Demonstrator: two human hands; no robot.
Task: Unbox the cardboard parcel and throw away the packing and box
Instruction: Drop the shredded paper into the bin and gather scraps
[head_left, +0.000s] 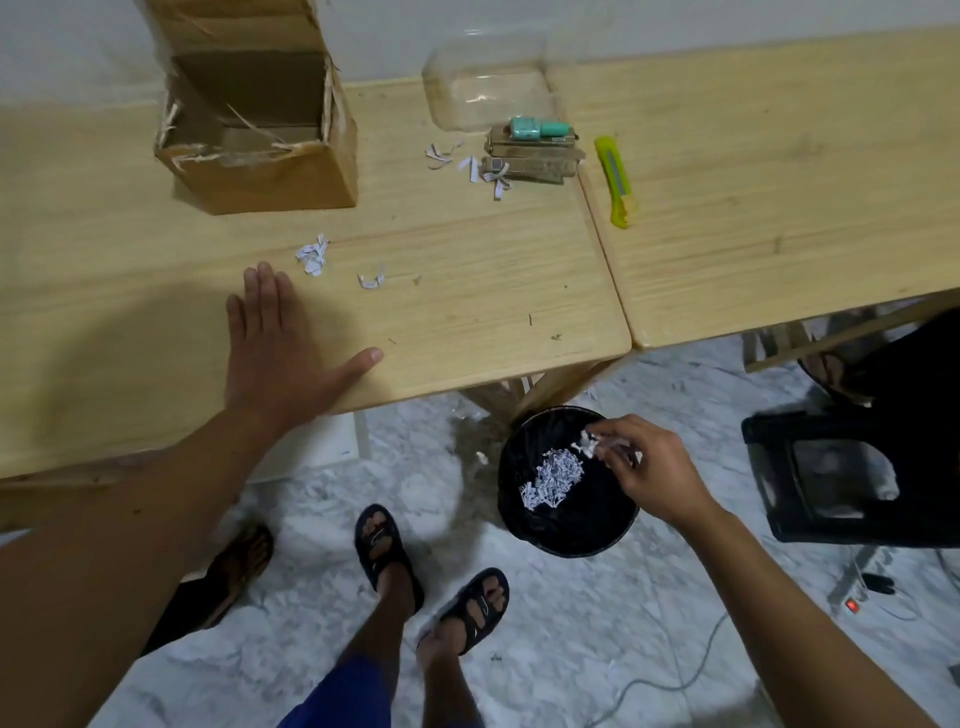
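Nearest the camera, the person's sandalled feet (415, 582) stand on a marbled floor (545, 649), and just ahead of them sits a black bin (566, 535) with a heap of shredded paper (553, 475) lying inside it. The right hand (644, 467) hangs over the bin's far rim, its fingers (605, 434) pinched together on a small tuft of paper shreds (587, 441). The left hand (280, 353) lies flat on the wooden worktop (467, 322) near its front edge — fingers straight and released, thumb spread wide, holding nothing. Just beyond its fingertips are two loose scraps of shredding (313, 254), and a few more strips (467, 166) lie farther back. At the back left of the worktop stands the cardboard box (260, 150), open at the top with torn edges and a flap raised against the wall. To its right a clear plastic container (488, 93) sits behind a stack of flat brown cartons (535, 161), and a teal item (537, 129) rests on top of that stack. A yellow-green utility knife (615, 182) lies on the adjoining worktop — just across the seam
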